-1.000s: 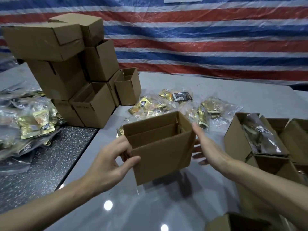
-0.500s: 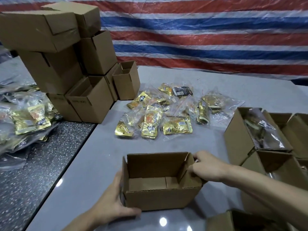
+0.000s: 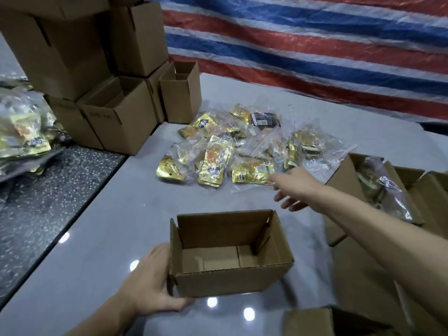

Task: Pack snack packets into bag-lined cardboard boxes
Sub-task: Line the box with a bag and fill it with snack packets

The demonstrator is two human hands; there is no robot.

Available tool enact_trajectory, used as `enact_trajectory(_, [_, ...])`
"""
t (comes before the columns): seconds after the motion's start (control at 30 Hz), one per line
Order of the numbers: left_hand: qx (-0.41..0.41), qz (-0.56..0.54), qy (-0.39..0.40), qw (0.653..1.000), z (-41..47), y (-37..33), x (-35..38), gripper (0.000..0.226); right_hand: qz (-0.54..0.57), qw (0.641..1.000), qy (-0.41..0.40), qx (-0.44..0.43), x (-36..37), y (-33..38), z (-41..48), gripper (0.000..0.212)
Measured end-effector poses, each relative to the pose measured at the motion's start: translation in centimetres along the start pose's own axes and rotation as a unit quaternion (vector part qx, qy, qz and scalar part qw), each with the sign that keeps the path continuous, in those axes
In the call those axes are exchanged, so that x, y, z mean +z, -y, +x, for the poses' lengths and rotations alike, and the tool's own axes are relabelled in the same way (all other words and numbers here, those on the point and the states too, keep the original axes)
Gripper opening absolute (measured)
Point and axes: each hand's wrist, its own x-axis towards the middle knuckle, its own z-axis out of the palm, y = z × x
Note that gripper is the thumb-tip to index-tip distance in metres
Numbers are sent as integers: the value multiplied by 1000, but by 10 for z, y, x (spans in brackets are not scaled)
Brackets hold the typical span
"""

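Left grip (image 3: 150, 284) clamps the near-L corner of 1 open box (image 3: 230, 282): thumb along the front bottom edge, fingers hidden behind the L wall. The box stands upright on the grey counter (image 3: 109, 214), flaps up, bare cardboard floor showing inside.

Right grip (image 3: 293, 187) is out at approx 1 o'clock from that box. Its fingers are loose and spread and pinch nothing; it's blurred, w/ fingertips just beside the nearest gold packet (image 3: 252, 174). Can't tell if they touch.

Clock dirs below are also from the open box.
- 12 o'clock: snack packet pile (image 3: 218, 151) in clear bags. At least 7 gold faces show and 1 dark packet (image 3: 265, 118) at the far edge; they overlap, so exact no. unclear.
- 2–3 o'clock: bag-lined box (image 3: 339, 175) w/ a crinkled clear bag inside, plus at least 3 more boxes around it, edges blurred.
- 5 o'clock: 1 box corner (image 3: 327, 321), cut by the frame.
- 10–11 o'clock: box stack (image 3: 116, 122), 7 visible, 2 of them open-topped.
- 9 o'clock: 2nd heap of bagged gold packets (image 3: 21, 137) on a dark speckled counter (image 3: 48, 190).
- Behind, 12–2 o'clock: red/white/blue striped tarp (image 3: 315, 44).
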Motion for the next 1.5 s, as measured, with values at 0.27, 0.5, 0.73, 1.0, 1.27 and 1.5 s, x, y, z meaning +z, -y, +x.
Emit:
enact_trajectory(0.27, [32,36,32,998,7,4,3,51,32,995,-68,-68,20,20,80,37])
enact_trajectory(0.5, [6,73,0,997,3,11,7,68,8,996,-6,-91,32,40,124,82])
enact_trajectory(0.73, [-6,82,29,996,1,14,8,64,-206,967,-96,-118,42,20,141,39])
enact_trajectory(1.0, [27,107,34,993,7,14,9,54,-121,954,-267,-59,12,-8,128,52])
enact_trajectory(1.27, [28,103,12,994,9,11,7,50,-125,970,-209,15,-7,-39,111,51])
enact_trajectory(1.5, [24,98,4,995,8,12,9,52,-87,974,-198,62,-19,-48,116,13])
